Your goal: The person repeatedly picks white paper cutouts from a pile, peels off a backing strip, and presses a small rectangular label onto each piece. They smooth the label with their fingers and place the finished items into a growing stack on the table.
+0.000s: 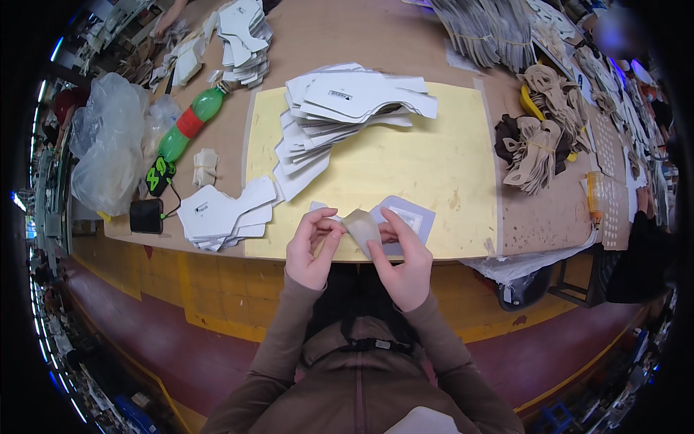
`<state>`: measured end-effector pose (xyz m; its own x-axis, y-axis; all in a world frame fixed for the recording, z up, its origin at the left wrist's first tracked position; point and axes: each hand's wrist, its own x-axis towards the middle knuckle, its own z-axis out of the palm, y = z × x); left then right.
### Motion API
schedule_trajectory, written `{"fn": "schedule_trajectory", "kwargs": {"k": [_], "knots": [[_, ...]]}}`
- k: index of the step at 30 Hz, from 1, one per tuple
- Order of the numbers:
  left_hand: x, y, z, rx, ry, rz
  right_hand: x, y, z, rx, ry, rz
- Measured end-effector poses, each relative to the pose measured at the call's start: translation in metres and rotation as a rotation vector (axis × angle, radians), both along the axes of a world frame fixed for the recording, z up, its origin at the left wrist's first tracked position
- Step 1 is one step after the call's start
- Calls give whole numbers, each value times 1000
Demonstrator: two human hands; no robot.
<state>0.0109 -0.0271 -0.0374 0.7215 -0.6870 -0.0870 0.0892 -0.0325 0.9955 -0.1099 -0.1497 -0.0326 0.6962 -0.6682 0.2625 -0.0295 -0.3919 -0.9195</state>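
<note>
In front of me, at the near edge of the yellow sheet (434, 166), both hands are closed on a small pale beige flat piece (361, 226). My left hand (312, 249) pinches its left corner between thumb and fingertips. The right hand (405, 262) grips the other side, thumb in front and fingers behind. Under and behind the right fingers lies a lavender-grey cut piece (419, 210) with a whitish rectangle on it. Farther off, a fanned stack of white cut pieces (347, 98) curves across the sheet. A smaller pile of white pieces (217, 217) rests left of my left hand.
To the left stand a green bottle (191, 124), a clear plastic bag (108, 145) and a black device (147, 215) with a cable. Bundles of beige pieces (538, 148) sit at the right. Grey strip-like pieces (488, 32) lie at the back. Another person's dark sleeve (636, 253) shows far right.
</note>
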Motion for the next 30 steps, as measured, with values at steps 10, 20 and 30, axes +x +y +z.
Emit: {"fn": "schedule_trajectory", "kwargs": {"k": [10, 20, 30], "knots": [[3, -7, -18, 243, -560, 25, -2, -25, 6, 68, 138, -185], [-26, -30, -6, 256, -875, -50, -38, -33, -8, 294, 136, -335], [-34, -53, -10, 174, -882, -147, -38, -45, 1, 212, 270, -247]]}}
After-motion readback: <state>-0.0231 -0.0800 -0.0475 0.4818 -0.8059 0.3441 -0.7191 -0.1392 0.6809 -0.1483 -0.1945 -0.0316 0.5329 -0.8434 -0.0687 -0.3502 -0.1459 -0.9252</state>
